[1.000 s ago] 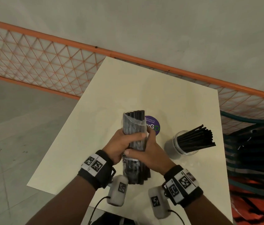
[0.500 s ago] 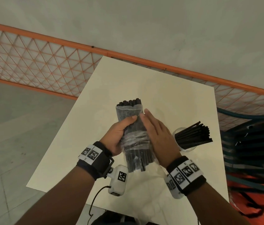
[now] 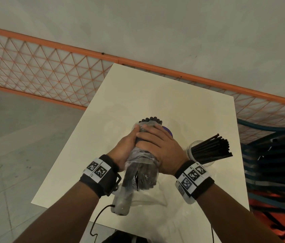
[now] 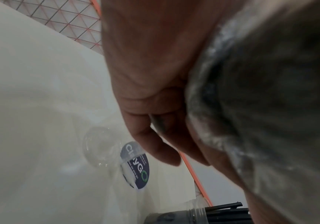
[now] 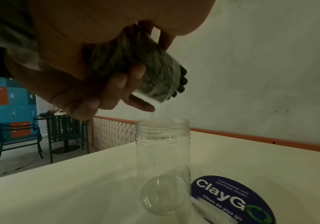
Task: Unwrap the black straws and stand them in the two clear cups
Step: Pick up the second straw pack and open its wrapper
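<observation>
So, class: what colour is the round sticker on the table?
The round sticker is dark blue with white lettering, clearest in the right wrist view.

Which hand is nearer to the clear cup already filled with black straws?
Right. The right hand on the wrapped straw bundle lies beside the filled clear cup; the left hand is across the bundle.

- Left hand [image 3: 126, 146] and right hand [image 3: 162, 146] both grip the plastic-wrapped straw bundle [image 3: 142, 170] above the cream table [image 3: 173, 95]; black straw tips poke from its far end
- Clear cup [image 3: 193, 154] to the right, holding loose black straws [image 3: 213, 148] leaning rightward; orange mesh fence [image 3: 42, 71] beyond
</observation>
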